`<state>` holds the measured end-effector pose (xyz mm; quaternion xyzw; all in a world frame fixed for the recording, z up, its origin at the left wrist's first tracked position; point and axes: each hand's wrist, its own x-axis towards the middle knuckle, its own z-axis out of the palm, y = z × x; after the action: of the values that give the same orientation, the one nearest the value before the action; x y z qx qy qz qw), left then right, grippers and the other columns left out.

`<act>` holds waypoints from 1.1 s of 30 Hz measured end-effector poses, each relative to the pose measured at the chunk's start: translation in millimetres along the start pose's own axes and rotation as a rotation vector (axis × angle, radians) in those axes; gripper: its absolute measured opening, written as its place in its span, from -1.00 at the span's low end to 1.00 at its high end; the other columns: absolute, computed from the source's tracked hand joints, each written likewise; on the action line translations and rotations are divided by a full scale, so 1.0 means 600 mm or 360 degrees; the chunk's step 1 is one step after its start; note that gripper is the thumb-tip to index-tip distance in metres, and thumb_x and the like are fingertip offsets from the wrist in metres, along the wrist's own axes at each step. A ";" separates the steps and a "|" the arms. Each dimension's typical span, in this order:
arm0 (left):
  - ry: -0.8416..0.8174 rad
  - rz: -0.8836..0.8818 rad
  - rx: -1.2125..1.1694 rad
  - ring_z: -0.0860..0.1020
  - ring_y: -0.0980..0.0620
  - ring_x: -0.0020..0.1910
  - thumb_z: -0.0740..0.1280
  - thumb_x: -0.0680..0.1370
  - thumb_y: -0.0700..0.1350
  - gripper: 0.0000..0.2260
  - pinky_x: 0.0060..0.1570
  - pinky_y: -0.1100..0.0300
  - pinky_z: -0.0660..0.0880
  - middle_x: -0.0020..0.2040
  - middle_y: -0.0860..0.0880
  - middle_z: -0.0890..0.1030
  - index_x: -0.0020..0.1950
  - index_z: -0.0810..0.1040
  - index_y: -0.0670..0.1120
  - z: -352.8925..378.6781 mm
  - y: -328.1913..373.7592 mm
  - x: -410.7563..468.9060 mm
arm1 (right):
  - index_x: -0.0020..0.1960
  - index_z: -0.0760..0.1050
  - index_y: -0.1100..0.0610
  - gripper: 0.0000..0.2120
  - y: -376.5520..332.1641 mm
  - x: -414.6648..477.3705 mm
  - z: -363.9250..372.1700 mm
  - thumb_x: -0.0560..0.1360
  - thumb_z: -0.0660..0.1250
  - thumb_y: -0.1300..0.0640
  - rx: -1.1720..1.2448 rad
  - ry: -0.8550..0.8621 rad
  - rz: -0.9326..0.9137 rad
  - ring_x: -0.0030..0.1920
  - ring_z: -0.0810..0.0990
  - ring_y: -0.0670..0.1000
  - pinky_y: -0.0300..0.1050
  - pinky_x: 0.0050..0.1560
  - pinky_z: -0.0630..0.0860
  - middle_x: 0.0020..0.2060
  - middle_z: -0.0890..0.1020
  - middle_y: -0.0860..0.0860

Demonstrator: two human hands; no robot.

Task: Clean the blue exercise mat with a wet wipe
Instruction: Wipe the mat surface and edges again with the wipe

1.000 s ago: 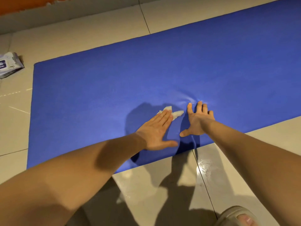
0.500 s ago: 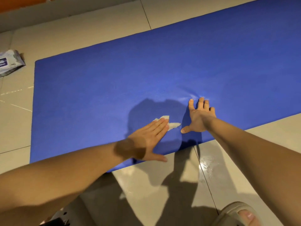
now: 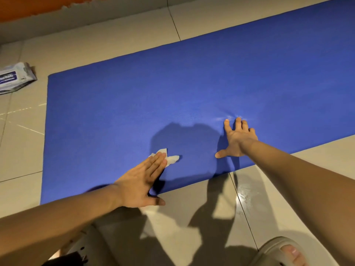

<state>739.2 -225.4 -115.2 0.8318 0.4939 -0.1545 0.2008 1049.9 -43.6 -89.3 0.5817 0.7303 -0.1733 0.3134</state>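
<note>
The blue exercise mat [image 3: 172,89] lies flat on the tiled floor and fills most of the view. My left hand [image 3: 140,181] lies flat near the mat's front edge, its straight fingers pressing a white wet wipe [image 3: 171,159] onto the mat; the thumb reaches past the edge onto the tile. Only the wipe's two ends show beyond the fingertips. My right hand [image 3: 237,141] is spread flat on the mat to the right, fingers apart, and the mat wrinkles slightly at its fingertips.
A pack of wet wipes [image 3: 14,78] lies on the floor left of the mat's far corner. A foot in a grey sandal [image 3: 282,252] stands at the bottom right. A wall base [image 3: 76,18] runs along the top. A wet patch [image 3: 245,194] shines on the tile.
My left hand has slid the wipe toward me and to the left, down to the mat's front edge. My right hand has stayed planted on the mat.
</note>
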 end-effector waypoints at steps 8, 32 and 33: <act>0.0387 0.0047 -0.0551 -0.28 0.06 0.64 0.30 0.50 0.44 -0.02 0.62 -0.04 -0.13 0.68 0.04 -0.11 0.65 -0.27 0.16 -0.068 0.085 0.174 | 0.61 -0.28 0.27 0.40 0.004 -0.087 0.090 0.26 0.43 -0.50 -0.0413 0.0076 0.0143 0.58 0.00 0.33 0.22 0.48 0.21 0.57 -0.04 0.36; 0.0533 0.0116 -0.0374 -0.28 0.03 0.64 0.14 0.62 0.37 -0.14 0.62 -0.10 -0.09 0.69 -0.01 -0.14 0.63 -0.37 0.10 -0.043 0.139 0.209 | 0.53 0.20 0.24 0.00 0.007 -0.070 0.045 0.38 0.44 -0.39 -0.0113 0.0099 0.0082 0.45 0.28 0.25 0.00 0.13 0.53 0.43 0.29 0.23; 0.0537 0.0127 -0.0341 -0.29 0.03 0.63 0.13 0.63 0.36 -0.14 0.62 -0.08 -0.11 0.68 -0.02 -0.18 0.62 -0.42 0.09 -0.044 0.147 0.221 | 0.52 0.22 0.23 -0.02 0.008 -0.068 0.044 0.38 0.44 -0.38 -0.0108 0.0088 0.0079 0.45 0.28 0.25 0.01 0.14 0.52 0.43 0.29 0.22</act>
<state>880.2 -149.6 -136.5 0.8387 0.5009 0.0485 0.2084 1066.1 -88.8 -81.4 0.5933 0.7294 -0.1245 0.3168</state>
